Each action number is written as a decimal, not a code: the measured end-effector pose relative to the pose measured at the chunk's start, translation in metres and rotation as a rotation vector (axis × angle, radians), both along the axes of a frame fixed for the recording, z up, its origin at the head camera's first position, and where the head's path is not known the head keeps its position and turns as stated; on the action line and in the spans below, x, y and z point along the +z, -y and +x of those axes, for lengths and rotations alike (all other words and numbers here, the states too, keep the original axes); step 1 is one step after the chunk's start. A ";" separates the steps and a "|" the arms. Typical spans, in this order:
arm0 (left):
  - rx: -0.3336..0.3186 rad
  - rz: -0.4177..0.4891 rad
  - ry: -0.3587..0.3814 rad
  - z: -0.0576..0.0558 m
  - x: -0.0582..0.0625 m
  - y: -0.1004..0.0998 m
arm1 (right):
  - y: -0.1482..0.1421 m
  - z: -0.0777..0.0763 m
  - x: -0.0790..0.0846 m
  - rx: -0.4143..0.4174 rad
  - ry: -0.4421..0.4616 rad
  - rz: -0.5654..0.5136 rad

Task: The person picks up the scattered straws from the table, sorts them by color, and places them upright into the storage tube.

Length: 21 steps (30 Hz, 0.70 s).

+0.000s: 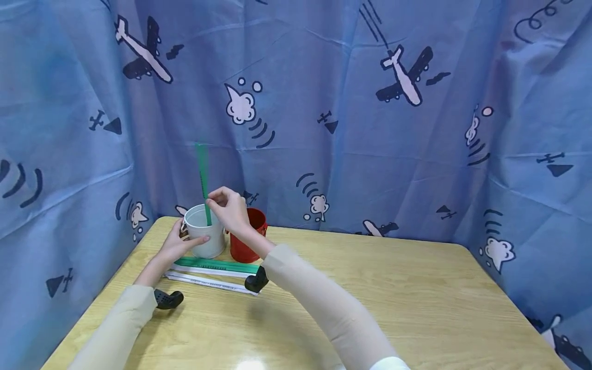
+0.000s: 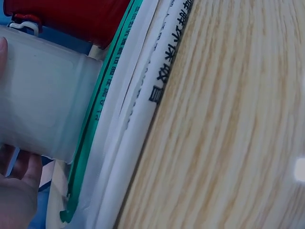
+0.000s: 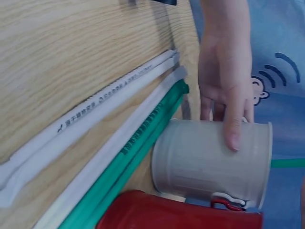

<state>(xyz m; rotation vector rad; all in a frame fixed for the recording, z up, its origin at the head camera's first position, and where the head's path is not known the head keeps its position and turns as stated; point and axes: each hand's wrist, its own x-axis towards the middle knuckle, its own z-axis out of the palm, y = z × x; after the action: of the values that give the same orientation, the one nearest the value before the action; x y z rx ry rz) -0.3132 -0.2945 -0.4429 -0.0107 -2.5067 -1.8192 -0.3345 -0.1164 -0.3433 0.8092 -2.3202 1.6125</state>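
Steadying a small white bucket (image 1: 211,245) by its side is my left hand (image 1: 177,245), thumb along the front and fingers around the far side. My right hand (image 1: 233,209) pinches a long green wrapped straw (image 1: 203,172) between thumb and finger. The straw stands nearly upright, its lower part inside the white bucket's mouth. Close on the right is a red bucket (image 1: 242,251), partly hidden by my right wrist. In the right wrist view my left thumb lies on the white bucket (image 3: 205,157), while the right hand is mostly outside the picture.
In front of the buckets lie green wrapped straws (image 1: 217,265) and white wrapped straws (image 1: 210,283), side by side with printed lettering. The wooden table (image 1: 370,293) extends to the right. A blue curtain (image 1: 296,103) with airplane prints hangs behind and at both sides.
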 end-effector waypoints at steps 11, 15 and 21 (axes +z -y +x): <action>-0.007 0.006 -0.014 0.000 -0.001 -0.001 | 0.011 -0.003 -0.019 -0.056 -0.025 0.130; -0.012 -0.003 -0.018 0.000 0.001 0.002 | 0.015 -0.003 -0.019 -0.058 -0.011 0.149; -0.025 -0.009 0.005 0.000 0.001 0.001 | 0.018 -0.002 -0.023 -0.111 0.014 0.159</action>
<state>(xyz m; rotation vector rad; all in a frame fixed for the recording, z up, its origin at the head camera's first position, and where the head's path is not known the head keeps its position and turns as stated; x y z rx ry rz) -0.3137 -0.2954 -0.4417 -0.0373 -2.5295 -1.8189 -0.3364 -0.1346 -0.3659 0.6879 -2.4805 1.4067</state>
